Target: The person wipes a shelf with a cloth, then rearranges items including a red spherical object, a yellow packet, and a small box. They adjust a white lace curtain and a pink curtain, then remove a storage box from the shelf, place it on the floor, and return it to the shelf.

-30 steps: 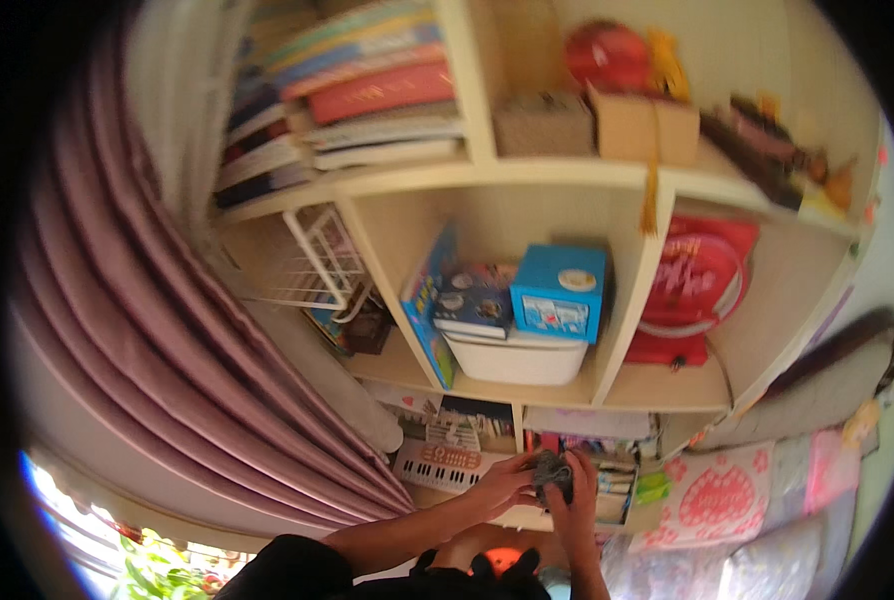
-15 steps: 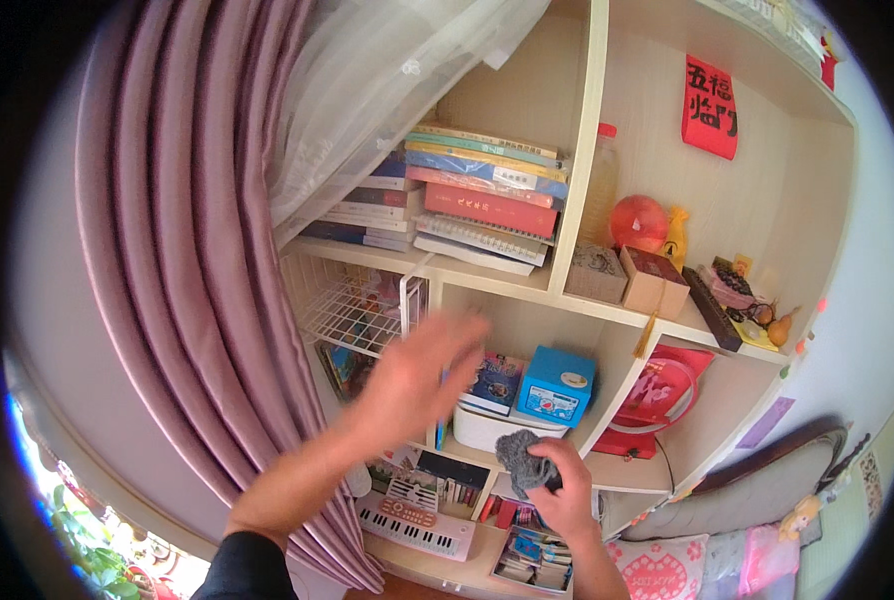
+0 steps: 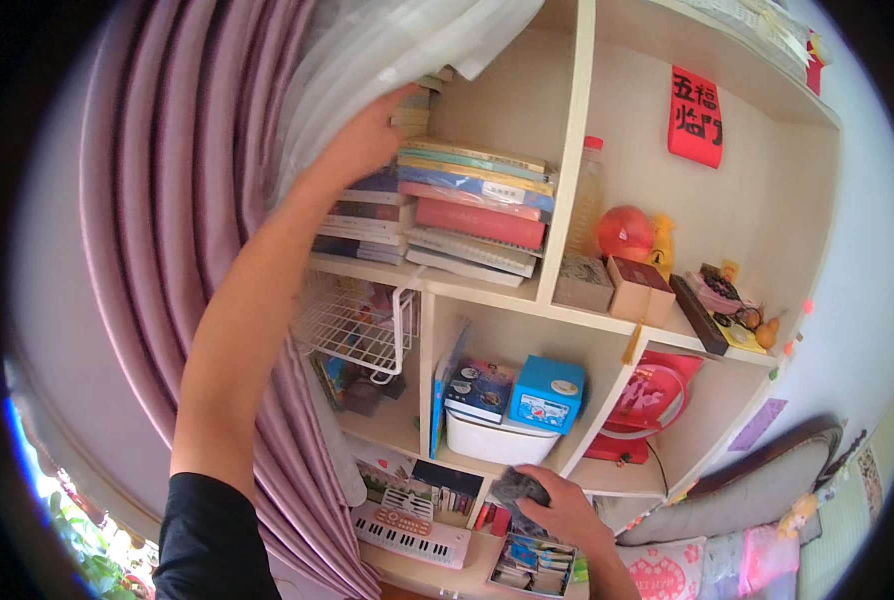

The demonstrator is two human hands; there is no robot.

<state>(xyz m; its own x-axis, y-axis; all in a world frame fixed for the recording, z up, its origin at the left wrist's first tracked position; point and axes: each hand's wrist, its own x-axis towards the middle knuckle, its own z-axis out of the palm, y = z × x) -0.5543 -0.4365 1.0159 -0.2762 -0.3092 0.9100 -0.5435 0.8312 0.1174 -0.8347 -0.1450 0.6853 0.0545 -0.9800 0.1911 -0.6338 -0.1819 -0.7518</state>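
Note:
My left arm stretches up across the sheer white curtain. At the curtain's lower edge, my left hand reaches over the book stacks, its fingers extended toward the books behind. Beside it on the upper shelf is a stack of books, several lying flat with a thick red one among them. Lower down, my right hand is closed round a crumpled dark grey cloth, held in front of the lower shelves.
A white wire basket hangs under the upper shelf. A blue box stands on a white bin. Mauve curtains hang at left. Below are a pink toy keyboard and small boxes; a red ball sits at right.
My left hand has moved up from before the middle shelf to the books by the sheer curtain, which has lifted. My right hand has gone slightly lower with the grey cloth.

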